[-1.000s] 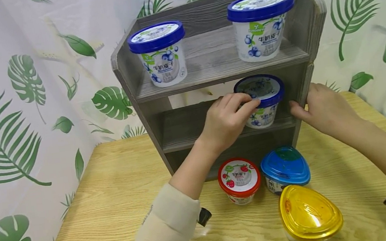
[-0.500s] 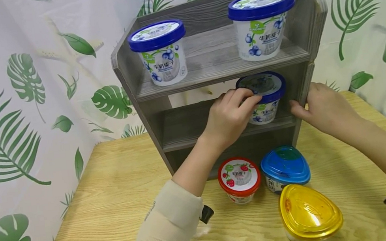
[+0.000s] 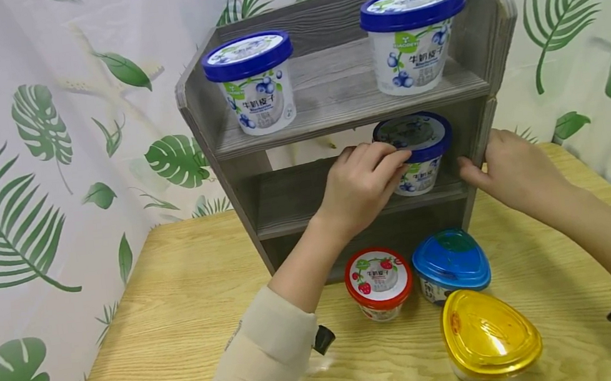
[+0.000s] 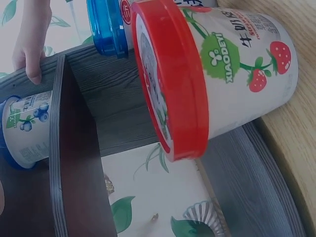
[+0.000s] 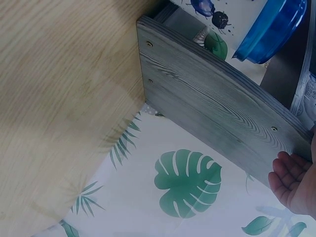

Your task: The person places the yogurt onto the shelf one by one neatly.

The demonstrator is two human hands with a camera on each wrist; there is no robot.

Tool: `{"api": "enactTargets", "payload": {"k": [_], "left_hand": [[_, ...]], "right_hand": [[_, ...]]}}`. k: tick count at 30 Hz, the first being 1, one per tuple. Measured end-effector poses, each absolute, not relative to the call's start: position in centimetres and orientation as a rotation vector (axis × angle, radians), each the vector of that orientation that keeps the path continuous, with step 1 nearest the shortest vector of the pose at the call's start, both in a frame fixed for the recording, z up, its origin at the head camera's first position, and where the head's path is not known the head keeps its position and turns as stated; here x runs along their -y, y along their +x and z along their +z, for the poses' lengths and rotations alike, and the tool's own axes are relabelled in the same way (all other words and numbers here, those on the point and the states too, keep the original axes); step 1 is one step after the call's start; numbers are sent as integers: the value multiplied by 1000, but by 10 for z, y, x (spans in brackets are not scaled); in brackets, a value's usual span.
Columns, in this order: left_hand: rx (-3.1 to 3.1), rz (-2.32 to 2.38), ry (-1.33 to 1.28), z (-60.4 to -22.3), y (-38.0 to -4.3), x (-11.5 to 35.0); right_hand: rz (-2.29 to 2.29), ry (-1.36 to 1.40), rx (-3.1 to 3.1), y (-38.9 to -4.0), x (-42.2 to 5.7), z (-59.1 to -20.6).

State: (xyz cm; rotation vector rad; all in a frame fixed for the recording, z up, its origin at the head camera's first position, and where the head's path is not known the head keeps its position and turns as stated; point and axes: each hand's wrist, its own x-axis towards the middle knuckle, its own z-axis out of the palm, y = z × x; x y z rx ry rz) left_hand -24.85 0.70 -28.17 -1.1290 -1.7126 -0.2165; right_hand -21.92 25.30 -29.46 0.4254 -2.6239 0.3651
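Just right of the frame's centre, the blueberry tub (image 3: 420,155) stands on the middle shelf (image 3: 297,197) of the grey rack (image 3: 332,80), nudged slightly deeper within the last second; I'd call it nearly settled. The left hand (image 3: 357,188) has its grip narrow, bent round the lid's left edge; the right hand (image 3: 518,169) clasps the rack's side. Lower in the frame, a red-lidded tub (image 3: 379,279), blue-lidded tub (image 3: 451,262) and yellow-lidded tub (image 3: 490,336) stand on the tabletop (image 3: 176,343).

Cream sleeves (image 3: 257,365) with black pieces (image 3: 324,340) at the cuffs (image 3: 289,324) leave both hands (image 3: 358,187) bare.
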Motion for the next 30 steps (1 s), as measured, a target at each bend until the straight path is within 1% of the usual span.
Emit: {"api": "enactTargets", "payload": {"k": [13, 30], "left_hand": [[1691, -265, -1182, -281, -240, -2], [1681, -387, -1305, -292, -223, 25]], "right_hand": [[369, 389, 2644, -219, -255, -294], [377, 395, 2657, -219, -252, -294]]}}
